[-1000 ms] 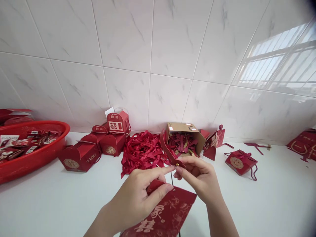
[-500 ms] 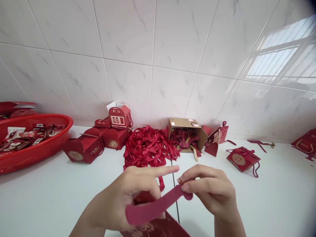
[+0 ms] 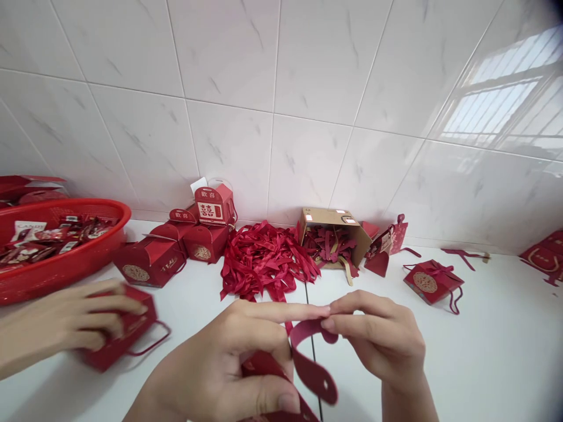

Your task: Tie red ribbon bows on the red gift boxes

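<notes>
A dark red gift box (image 3: 303, 412), mostly hidden at the bottom edge, is gripped in my left hand (image 3: 233, 357). Its thumb presses the box while the index finger points straight out and meets my right fingertips. My right hand (image 3: 373, 334) pinches one end of a maroon paper strap (image 3: 314, 375). The strap curls downward between my hands, and its rounded free end has a small hole. A red ribbon pile (image 3: 268, 258) lies just beyond my left hand.
At left, another person's hand (image 3: 88, 316) rests on a red box (image 3: 132, 328) with a cord handle. Further back are a red basket (image 3: 118, 234) of candies, several stacked gift boxes (image 3: 206, 240) and a cardboard box (image 3: 360, 240) of straps. A finished-looking bow box (image 3: 433, 284) sits right.
The strap's free end has swung from across my left hand to hang down at the right. My left index finger now reaches my right fingertips. Another person's hand with a box has appeared at left.
</notes>
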`<state>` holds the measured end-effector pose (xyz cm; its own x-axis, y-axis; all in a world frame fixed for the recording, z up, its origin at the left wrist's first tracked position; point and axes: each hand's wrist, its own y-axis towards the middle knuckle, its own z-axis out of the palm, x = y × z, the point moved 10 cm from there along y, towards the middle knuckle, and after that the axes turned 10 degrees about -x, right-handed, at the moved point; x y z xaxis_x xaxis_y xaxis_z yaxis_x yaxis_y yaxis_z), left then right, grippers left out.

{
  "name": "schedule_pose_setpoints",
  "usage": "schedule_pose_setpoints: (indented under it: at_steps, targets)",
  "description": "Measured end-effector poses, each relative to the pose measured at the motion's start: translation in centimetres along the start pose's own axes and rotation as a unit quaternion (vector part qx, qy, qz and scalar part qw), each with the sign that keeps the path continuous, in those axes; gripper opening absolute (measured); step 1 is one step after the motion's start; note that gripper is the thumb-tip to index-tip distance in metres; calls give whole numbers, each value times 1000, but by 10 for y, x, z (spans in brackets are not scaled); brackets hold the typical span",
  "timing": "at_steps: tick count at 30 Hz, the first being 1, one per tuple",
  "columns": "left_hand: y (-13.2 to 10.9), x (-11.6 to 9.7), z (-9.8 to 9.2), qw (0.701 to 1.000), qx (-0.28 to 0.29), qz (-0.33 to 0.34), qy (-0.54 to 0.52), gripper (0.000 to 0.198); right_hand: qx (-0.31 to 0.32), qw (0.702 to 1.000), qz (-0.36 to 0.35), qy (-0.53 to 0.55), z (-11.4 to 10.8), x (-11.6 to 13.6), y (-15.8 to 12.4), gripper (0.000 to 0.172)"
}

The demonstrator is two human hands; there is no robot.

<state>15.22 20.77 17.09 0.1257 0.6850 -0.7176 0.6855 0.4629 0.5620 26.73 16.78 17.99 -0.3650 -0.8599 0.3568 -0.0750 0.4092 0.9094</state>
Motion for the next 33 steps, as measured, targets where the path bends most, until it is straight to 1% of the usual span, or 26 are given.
schedule_pose_setpoints:
  at_steps: [4,6,8,9,10,11,12,13,14,15,17,19,21,22,23,24,25,27,29,33]
  targets:
    - [2,7,1,999,-3,-24,36,5,-8,998,18,-51,-2,-11,-3,39]
    - [2,16,-6,995,-30,-51,76,8,-13,995,50,-83,-6,-25,-4,33]
    - [2,27,-24,983,-96,-89,128,15,-52,982,131,-129,-19,-52,-8,22]
    - [1,32,-35,972,-143,-110,153,18,-86,967,184,-156,-30,-68,-12,16]
    - [-1,35,-46,958,-191,-129,173,21,-121,947,236,-182,-42,-82,-19,10]
    - [-3,38,-56,943,-232,-144,188,23,-151,925,282,-206,-54,-95,-26,8]
    - [-4,40,-63,931,-267,-155,196,24,-171,905,317,-225,-63,-103,-32,10]
    - [-6,41,-67,921,-290,-165,199,24,-179,892,340,-239,-70,-108,-37,12]
    - [-6,44,-69,917,-302,-171,198,23,-170,887,354,-244,-73,-110,-40,14]
    - [-6,46,-68,915,-303,-176,198,23,-149,890,361,-237,-73,-110,-40,15]
    - [-5,50,-67,913,-298,-178,213,23,-97,909,356,-193,-68,-101,-37,15]
    - [-5,52,-68,909,-297,-170,236,24,-45,934,330,-128,-57,-83,-29,11]
    - [-5,54,-68,907,-304,-161,244,23,10,954,294,-55,-40,-60,-21,7]
    - [-5,54,-67,908,-304,-160,241,23,38,960,275,-22,-29,-50,-18,8]
    - [-4,55,-65,911,-300,-157,236,23,60,965,256,0,-18,-41,-16,9]
    - [-3,54,-61,915,-294,-152,232,23,68,969,236,3,-10,-35,-13,11]
    - [-2,52,-57,919,-287,-144,228,21,59,975,215,-14,-5,-30,-11,14]
    - [1,44,-49,928,-279,-115,217,17,11,982,170,-85,-1,-25,-6,18]
    - [3,34,-41,936,-278,-79,201,12,-28,979,136,-148,0,-22,-6,21]
    - [3,17,-33,941,-283,-12,183,8,-48,974,114,-190,2,-21,-7,22]
